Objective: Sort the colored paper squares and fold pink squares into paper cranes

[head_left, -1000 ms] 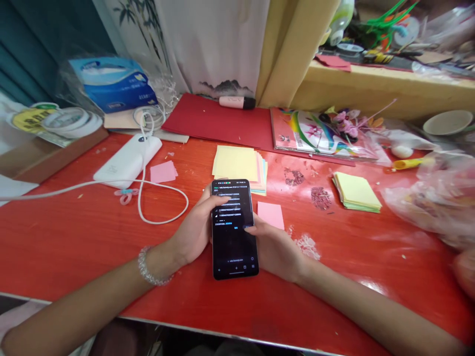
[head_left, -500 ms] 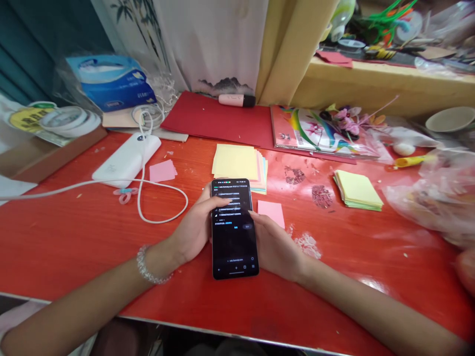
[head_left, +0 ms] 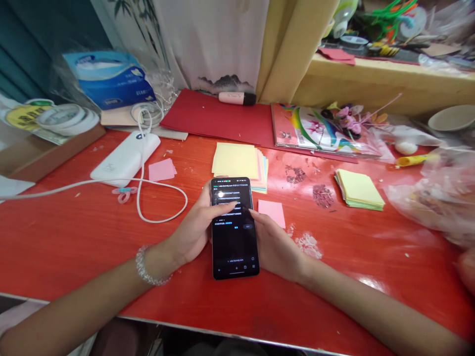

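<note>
Noting progress first: your phone (head_left: 234, 247) is in both hands, awake, its dark screen showing several lines of small digits with a few blue words and a grey button beneath. That much looks done; whether any line has been chosen cannot be told, as most of the text is too small to read and a thumb covers part of it. What is left cannot be judged beyond that. Position of phone: centre, over the near half of the red table (head_left: 92, 247), top edge pointing away from you; contact with the tabletop not clear. Your left hand (head_left: 193, 225), with a beaded bracelet (head_left: 143, 267) at the wrist, is closed around the left side, fingers mostly hidden behind the case, left thumb (head_left: 222, 208) reaching across the digits. Your right hand (head_left: 280, 247) is half curled along the opposite side, right thumb (head_left: 260, 216) bent in at the screen's edge; its other fingers are out of sight below. Whether either thumb presses the glass or hovers, cannot tell. Surroundings: pale yellow sheets (head_left: 233, 159) lie just beyond the phone, a pink sheet (head_left: 274, 212) just beyond your right hand, a yellow-green stack (head_left: 358, 189) well apart to the right, and a white power bank (head_left: 122, 160) to the left.
</note>
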`<state>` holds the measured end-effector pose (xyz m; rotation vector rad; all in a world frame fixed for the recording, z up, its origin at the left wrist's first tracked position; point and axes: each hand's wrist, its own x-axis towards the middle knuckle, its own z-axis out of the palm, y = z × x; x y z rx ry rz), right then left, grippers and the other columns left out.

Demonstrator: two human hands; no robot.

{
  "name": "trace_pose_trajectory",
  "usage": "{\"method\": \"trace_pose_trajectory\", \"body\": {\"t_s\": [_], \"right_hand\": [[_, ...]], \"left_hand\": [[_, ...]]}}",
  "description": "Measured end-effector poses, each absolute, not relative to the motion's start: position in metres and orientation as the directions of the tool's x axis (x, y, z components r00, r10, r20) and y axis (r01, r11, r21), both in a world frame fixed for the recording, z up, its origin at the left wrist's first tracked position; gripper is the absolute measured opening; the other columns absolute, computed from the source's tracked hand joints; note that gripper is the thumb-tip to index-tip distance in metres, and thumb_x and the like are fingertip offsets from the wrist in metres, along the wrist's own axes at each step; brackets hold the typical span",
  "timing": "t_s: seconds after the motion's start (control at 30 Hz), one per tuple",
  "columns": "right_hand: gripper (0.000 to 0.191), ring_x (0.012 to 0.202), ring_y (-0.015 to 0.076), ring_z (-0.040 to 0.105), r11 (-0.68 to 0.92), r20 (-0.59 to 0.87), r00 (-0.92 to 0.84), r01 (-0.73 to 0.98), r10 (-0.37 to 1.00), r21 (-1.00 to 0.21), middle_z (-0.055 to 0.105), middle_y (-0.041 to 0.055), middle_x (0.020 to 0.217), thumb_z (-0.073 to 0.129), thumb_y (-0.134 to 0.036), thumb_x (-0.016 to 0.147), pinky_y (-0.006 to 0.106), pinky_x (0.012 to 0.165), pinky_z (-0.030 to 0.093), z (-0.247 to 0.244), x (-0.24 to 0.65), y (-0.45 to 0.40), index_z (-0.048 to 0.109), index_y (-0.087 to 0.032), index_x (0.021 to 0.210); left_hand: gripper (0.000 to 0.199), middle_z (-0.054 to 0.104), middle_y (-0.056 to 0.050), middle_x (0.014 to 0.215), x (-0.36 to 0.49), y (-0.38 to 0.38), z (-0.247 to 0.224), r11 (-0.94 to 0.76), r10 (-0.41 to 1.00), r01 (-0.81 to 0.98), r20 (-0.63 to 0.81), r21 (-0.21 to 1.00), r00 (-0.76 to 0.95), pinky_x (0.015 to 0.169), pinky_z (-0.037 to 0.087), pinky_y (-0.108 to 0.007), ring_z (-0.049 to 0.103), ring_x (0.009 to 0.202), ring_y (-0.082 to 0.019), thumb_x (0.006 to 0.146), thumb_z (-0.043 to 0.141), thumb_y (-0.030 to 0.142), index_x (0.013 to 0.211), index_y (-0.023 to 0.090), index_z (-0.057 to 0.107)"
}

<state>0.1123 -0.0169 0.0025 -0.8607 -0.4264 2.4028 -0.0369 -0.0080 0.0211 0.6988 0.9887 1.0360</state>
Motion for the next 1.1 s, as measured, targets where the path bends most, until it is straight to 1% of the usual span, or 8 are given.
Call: {"method": "trace_pose_trajectory", "body": {"t_s": [0.2,0.47,0.57,0.67,0.73,0.83,1.0,1.1], "right_hand": [[0.031,0.085,0.0165,0.063,-0.800,-0.458,-0.666,-0.396,0.588,-0.451,0.069,0.0032,0.095,0.054,-0.041,0.085,0.032,0.084,0.042,0.0026,0.1141,-0.0186,0.060,-0.021,0.107],[0.029,0.082,0.0154,0.063,-0.800,-0.477,-0.654,-0.381,0.587,-0.463,0.069,0.0035,0.094,0.053,-0.041,0.085,0.030,0.079,0.044,0.0010,0.1134,-0.0184,0.060,-0.020,0.103],[0.029,0.085,0.0157,0.063,-0.791,-0.443,-0.672,-0.385,0.593,-0.475,0.068,0.0037,0.095,0.054,-0.041,0.085,0.030,0.080,0.044,0.0006,0.1136,-0.0187,0.059,-0.020,0.105],[0.033,0.086,0.0179,0.063,-0.779,-0.420,-0.680,-0.379,0.601,-0.499,0.068,0.0040,0.096,0.052,-0.040,0.086,0.034,0.085,0.043,0.0018,0.1132,-0.0187,0.055,-0.022,0.114],[0.036,0.086,0.0188,0.063,-0.772,-0.412,-0.682,-0.374,0.604,-0.513,0.067,0.0047,0.097,0.051,-0.041,0.087,0.036,0.087,0.043,0.0024,0.1126,-0.0185,0.053,-0.022,0.116],[0.035,0.086,0.0175,0.063,-0.761,-0.409,-0.669,-0.389,0.621,-0.519,0.067,0.0041,0.098,0.052,-0.040,0.086,0.034,0.084,0.044,0.0020,0.1116,-0.0183,0.053,-0.022,0.116],[0.034,0.088,0.0151,0.062,-0.741,-0.381,-0.671,-0.395,0.636,-0.543,0.067,0.0017,0.101,0.058,-0.024,0.082,0.029,0.079,0.045,0.0014,0.1122,-0.0182,0.054,-0.024,0.116],[0.039,0.088,0.0144,0.062,-0.724,-0.363,-0.672,-0.385,0.645,-0.573,0.066,0.0012,0.104,0.058,-0.016,0.080,0.028,0.079,0.045,0.0012,0.1134,-0.0184,0.053,-0.025,0.117]], "left_hand": [[0.033,0.060,-0.001,0.114,-0.0369,-0.0083,0.0223,0.381,0.925,-0.370,-0.344,0.847,0.164,0.085,0.045,-0.029,0.055,0.109,-0.020,0.084,0.060,0.030,0.116,0.028,0.051],[0.051,0.060,-0.001,0.113,-0.0398,-0.0079,0.0204,0.343,0.936,-0.333,-0.288,0.879,0.203,0.088,0.044,-0.028,0.056,0.106,-0.018,0.074,0.067,0.013,0.120,0.028,0.050],[0.041,0.061,-0.001,0.108,-0.0377,-0.0081,0.0214,0.337,0.941,-0.359,-0.300,0.870,0.155,0.086,0.045,-0.028,0.057,0.101,-0.018,0.077,0.065,0.017,0.115,0.026,0.053],[0.027,0.062,-0.001,0.100,-0.0357,-0.0077,0.0215,0.357,0.933,-0.402,-0.342,0.843,0.111,0.082,0.047,-0.028,0.059,0.093,-0.017,0.082,0.060,0.027,0.109,0.024,0.054],[0.026,0.062,-0.001,0.100,-0.0352,-0.0073,0.0207,0.359,0.932,-0.407,-0.350,0.840,0.100,0.081,0.047,-0.028,0.060,0.092,-0.017,0.083,0.059,0.030,0.108,0.025,0.053],[0.023,0.062,-0.001,0.101,-0.0351,-0.0064,0.0204,0.346,0.935,-0.421,-0.343,0.839,0.085,0.083,0.047,-0.028,0.058,0.094,-0.016,0.084,0.056,0.029,0.106,0.024,0.054],[0.022,0.061,-0.002,0.100,-0.0342,-0.0046,0.0237,0.339,0.937,-0.469,-0.335,0.815,0.094,0.085,0.045,-0.027,0.056,0.097,-0.017,0.085,0.051,0.029,0.104,0.019,0.058],[0.024,0.062,-0.003,0.100,-0.0340,-0.0041,0.0245,0.338,0.938,-0.469,-0.334,0.816,0.096,0.084,0.046,-0.028,0.057,0.098,-0.018,0.085,0.050,0.028,0.105,0.018,0.058]]}}
